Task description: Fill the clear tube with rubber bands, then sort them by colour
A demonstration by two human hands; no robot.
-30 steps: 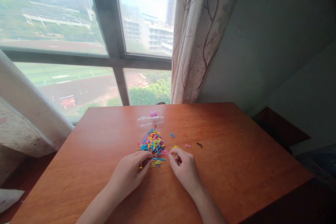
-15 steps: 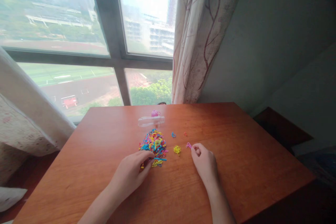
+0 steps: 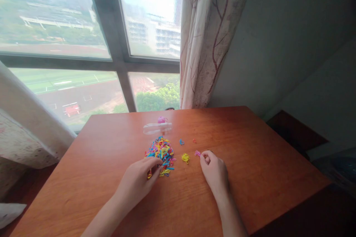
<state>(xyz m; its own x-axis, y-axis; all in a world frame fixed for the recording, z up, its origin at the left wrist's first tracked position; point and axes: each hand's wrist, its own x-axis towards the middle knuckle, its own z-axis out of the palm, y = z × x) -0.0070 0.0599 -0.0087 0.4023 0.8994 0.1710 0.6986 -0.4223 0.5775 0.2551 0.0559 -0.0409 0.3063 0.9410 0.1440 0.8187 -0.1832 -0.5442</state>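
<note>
The right hand (image 3: 214, 169) has its thumb and forefinger drawn close together at the pink bands (image 3: 197, 153) on the desk (image 3: 111, 144), though I cannot tell whether they pinch one. Setting a band down well here means lowering the tips to the wood and parting them gently, since thin loops may cling to skin. Keep pink just apart from the yellow bands (image 3: 185, 158) (a stray loop could easily blur the two clusters). The left hand (image 3: 140, 174) is best kept light at the near side of the mixed pile (image 3: 160, 150), loosening single loops without dragging neighbours; whether its fingertips grip anything, I cannot tell.
</note>
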